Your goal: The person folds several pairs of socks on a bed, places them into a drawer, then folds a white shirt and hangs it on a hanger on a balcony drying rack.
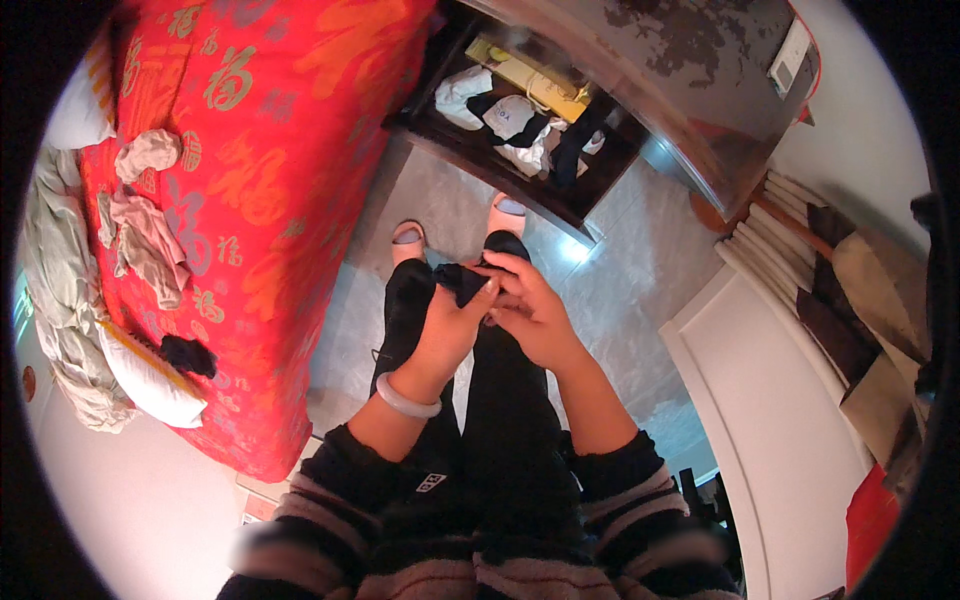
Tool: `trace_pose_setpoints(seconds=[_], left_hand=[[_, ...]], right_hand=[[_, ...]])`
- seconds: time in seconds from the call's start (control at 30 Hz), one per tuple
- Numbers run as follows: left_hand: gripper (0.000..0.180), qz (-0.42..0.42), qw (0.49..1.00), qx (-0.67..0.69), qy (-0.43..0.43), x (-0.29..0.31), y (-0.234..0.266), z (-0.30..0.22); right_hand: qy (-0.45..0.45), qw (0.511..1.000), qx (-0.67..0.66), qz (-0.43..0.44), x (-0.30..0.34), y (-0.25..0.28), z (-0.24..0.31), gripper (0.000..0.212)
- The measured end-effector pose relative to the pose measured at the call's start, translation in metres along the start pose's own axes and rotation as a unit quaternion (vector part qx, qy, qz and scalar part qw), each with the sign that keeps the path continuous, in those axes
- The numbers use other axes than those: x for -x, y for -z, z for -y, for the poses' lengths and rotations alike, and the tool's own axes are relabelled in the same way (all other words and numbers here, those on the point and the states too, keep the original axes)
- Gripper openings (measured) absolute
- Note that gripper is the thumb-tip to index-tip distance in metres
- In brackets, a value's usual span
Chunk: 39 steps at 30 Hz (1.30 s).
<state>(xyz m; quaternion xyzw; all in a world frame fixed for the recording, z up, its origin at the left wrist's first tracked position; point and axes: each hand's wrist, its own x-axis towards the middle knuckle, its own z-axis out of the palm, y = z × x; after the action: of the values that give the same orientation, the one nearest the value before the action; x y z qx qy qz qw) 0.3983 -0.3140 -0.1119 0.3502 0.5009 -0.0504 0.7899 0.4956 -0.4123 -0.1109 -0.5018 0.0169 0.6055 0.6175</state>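
Note:
In front of my dark trousers [510,400], my two hands meet around a small bundle of black cloth [460,281]. Its exact kind cannot be made out, since the fingers cover much of it. My left hand [455,322], with a pale bangle at its wrist, is closed on the cloth with the thumb on top. My right hand [538,315] meets it from the other side, fingers bent and pinched at the cloth's edge.
On the left stands a bed with a red patterned cover [270,250], bearing pinkish clothing [150,240] and a black cloth bundle [188,355]. Ahead, an open dark drawer [500,155] holds a cap, clothes and a yellow box. A white panel [760,420] rises at right.

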Motion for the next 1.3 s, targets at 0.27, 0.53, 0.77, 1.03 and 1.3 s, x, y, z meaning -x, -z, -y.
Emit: trace_pose_setpoints(seconds=[0.27, 0.53, 0.77, 1.03, 1.3], left_hand=[[0.027, -0.024, 0.996, 0.077, 0.047, -0.087, 0.019, 0.038], [0.049, -0.049, 0.944, -0.275, -0.174, -0.202, 0.057, 0.083], [0.049, -0.009, 0.731, -0.562, -0.387, -0.256, 0.063, 0.092], [0.047, 0.003, 0.691, -0.615, -0.38, -0.26, 0.071, 0.097], [0.045, -0.005, 0.676, -0.644, -0.357, -0.259, 0.062, 0.091]], right_hand=[[0.171, 0.89, 0.379, -0.187, -0.058, 0.053, -0.06, 0.04], [0.072, 0.917, 0.117, -0.376, -0.165, 0.14, -0.098, 0.045], [0.098, 0.91, 0.233, -0.33, -0.267, 0.222, -0.135, 0.047], [-0.105, 0.541, 0.753, -0.359, -0.224, 0.296, -0.156, 0.056], [-0.118, 0.543, 0.759, -0.34, -0.259, 0.291, -0.156, 0.061]])
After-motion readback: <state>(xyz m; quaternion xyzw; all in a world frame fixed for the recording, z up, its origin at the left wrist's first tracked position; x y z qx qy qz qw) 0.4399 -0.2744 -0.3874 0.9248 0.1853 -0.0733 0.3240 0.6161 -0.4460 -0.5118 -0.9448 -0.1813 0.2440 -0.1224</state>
